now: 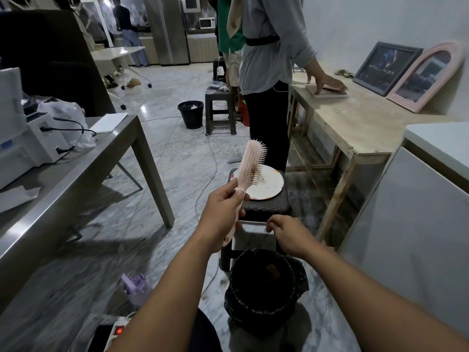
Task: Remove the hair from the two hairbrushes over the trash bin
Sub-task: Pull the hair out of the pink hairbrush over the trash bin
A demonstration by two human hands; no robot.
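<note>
Head view reads only one piece of writing: "INTELLI NUSA" in pale letters on a dark framed sign [388,68] leaning on the wall, far beyond the bin [264,288] and to its right, beside an arched pink mirror [429,76]. The brush [250,165] is pale pink with a narrow oval head and rows of thin pink bristles pointing right; a small tuft of brownish hair clings among the lower bristles. It stands nearly upright, tilted slightly right, above and beyond the bin's far rim. The left hand [223,217] grips its handle, thumb pressed along the front and fingers curled round behind. The right hand [288,233] hovers over the bin's far edge, fingers bent downward with tips drawn together; whether they pinch any hair cannot be told. The bin is black, lined with a black bag, with a brown scrap inside. Just behind the bin stands a dark stool [264,207] bearing a round white plate [271,186]. A lilac bottle [135,288] lies left of the bin.
</note>
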